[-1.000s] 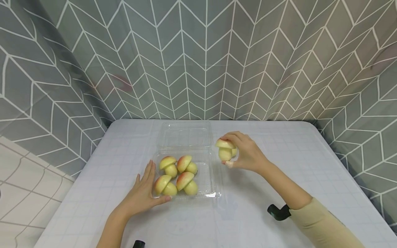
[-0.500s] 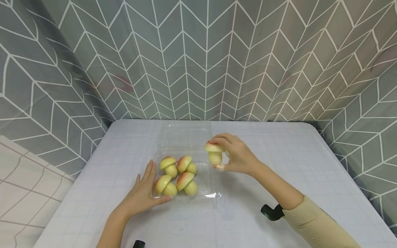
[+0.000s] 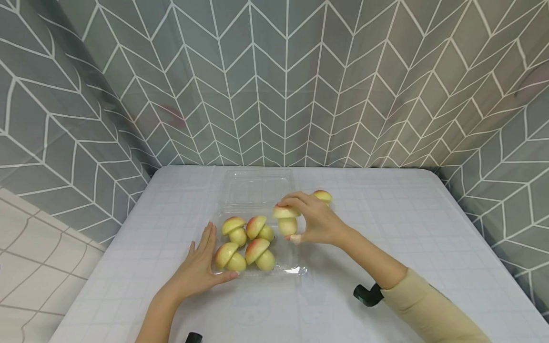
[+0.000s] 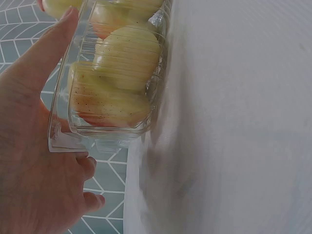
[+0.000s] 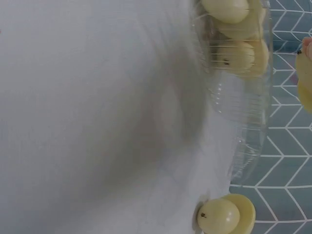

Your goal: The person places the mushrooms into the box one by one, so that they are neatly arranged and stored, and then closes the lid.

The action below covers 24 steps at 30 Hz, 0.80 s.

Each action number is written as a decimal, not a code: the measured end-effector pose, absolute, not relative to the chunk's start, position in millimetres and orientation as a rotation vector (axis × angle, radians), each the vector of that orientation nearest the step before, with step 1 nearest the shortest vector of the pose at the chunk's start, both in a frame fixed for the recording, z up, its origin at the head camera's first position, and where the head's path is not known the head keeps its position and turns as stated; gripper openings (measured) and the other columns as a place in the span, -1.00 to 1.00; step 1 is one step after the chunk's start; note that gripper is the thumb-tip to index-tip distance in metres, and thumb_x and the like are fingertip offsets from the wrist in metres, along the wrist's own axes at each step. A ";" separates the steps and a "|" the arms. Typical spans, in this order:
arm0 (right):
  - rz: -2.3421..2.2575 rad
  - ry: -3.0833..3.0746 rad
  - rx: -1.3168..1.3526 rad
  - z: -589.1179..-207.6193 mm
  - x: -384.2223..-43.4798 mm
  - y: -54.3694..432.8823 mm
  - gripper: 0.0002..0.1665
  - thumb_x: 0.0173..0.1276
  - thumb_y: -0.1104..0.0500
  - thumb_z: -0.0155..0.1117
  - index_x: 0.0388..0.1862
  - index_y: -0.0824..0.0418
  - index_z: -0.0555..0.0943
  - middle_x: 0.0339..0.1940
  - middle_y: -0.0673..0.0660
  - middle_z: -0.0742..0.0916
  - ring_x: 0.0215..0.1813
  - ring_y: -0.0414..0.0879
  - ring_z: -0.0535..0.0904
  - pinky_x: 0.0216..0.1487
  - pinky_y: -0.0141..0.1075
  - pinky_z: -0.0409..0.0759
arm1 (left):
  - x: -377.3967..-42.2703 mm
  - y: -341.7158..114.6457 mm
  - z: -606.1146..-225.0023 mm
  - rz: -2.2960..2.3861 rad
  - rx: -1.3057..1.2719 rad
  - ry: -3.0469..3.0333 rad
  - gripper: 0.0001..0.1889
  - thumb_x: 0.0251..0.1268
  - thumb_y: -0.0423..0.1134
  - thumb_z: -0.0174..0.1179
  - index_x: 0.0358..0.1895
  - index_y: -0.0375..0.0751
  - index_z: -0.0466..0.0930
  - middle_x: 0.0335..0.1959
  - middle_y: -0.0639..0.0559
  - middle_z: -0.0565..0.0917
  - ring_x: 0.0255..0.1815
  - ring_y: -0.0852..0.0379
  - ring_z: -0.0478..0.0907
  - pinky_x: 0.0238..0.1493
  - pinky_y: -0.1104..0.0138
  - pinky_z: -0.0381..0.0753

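Note:
My right hand [image 3: 321, 223] pinches a mushroom-shaped yellow piece [image 3: 287, 226] upright, fingers on the cap and thumb low on the stem. It overlaps the right part of a clear plastic clamshell box [image 3: 288, 255]. Several like pieces [image 3: 261, 255] with red-tinted caps lie tilted in the box's left and middle parts. Along the box's left side rests my left hand [image 3: 193, 269], fingers straight and thumb by the front edge. The left wrist view has that thumb at the rim of the box [image 4: 73, 131]. At the right wrist view's edge, the held piece [image 5: 304, 80] is partly cut off.
The box's clear lid [image 3: 257, 187] lies folded back behind it. Another mushroom-shaped piece [image 3: 323, 196] stands on the white table [image 3: 377, 205] beyond my right hand, partly hidden by it. A patterned grey curtain [image 3: 283, 95] surrounds the table.
My right hand has moved left and slightly toward me with the held piece, from right of the box to over its right part. The left hand stays put.

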State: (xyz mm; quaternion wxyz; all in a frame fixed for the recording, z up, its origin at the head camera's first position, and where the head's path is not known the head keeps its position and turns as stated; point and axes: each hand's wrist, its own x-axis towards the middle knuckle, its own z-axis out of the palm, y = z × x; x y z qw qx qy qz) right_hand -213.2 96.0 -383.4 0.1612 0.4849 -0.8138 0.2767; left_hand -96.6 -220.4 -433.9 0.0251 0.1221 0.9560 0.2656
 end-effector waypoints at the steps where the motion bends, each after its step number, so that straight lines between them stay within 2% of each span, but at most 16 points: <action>1: 0.784 -2.336 1.398 -385.6 -213.8 94.8 -0.16 -0.23 -0.03 0.59 0.14 0.05 0.51 0.12 -0.03 0.56 0.15 -0.07 0.49 0.11 -0.13 0.46 | -96.6 -220.4 -434.2 0.821 0.376 2.955 0.33 -0.02 0.37 0.29 0.49 -0.46 -0.33 0.54 -0.32 -0.30 0.53 -0.27 -0.28 0.31 -0.34 -0.19; 11: 0.587 -2.616 1.388 -396.9 -214.9 80.8 -0.15 -0.25 -0.02 0.61 0.11 -0.03 0.47 0.10 -0.04 0.56 0.15 -0.09 0.48 0.10 -0.13 0.45 | -97.4 -221.3 -438.3 0.814 0.372 2.958 0.33 -0.02 0.39 0.28 0.50 -0.45 -0.34 0.54 -0.31 -0.30 0.53 -0.26 -0.28 0.32 -0.33 -0.19; 15: 0.455 -2.661 1.418 -398.3 -216.2 74.5 -0.18 -0.25 0.03 0.59 0.09 0.00 0.47 0.07 -0.03 0.55 0.09 -0.08 0.49 0.06 -0.14 0.46 | -97.3 -221.4 -438.4 0.823 0.375 2.957 0.32 -0.02 0.36 0.29 0.50 -0.44 -0.34 0.54 -0.30 -0.30 0.53 -0.24 -0.29 0.32 -0.33 -0.19; 20: 0.378 -2.620 1.441 -400.2 -217.6 69.0 -0.19 -0.27 0.06 0.60 0.06 0.06 0.48 -0.01 -0.02 0.52 -0.08 -0.09 0.49 -0.07 -0.17 0.49 | -97.7 -221.1 -437.7 0.831 0.383 2.959 0.31 -0.01 0.32 0.32 0.50 -0.44 -0.34 0.54 -0.32 -0.29 0.53 -0.24 -0.29 0.31 -0.34 -0.19; 24: 0.318 -2.623 1.426 -401.0 -217.4 66.1 -0.20 -0.25 0.06 0.58 0.07 0.06 0.47 -0.02 0.00 0.50 -0.07 -0.10 0.48 -0.12 -0.17 0.46 | -97.6 -221.2 -437.8 0.835 0.382 2.954 0.31 -0.01 0.31 0.33 0.50 -0.44 -0.34 0.54 -0.32 -0.30 0.53 -0.23 -0.30 0.32 -0.34 -0.20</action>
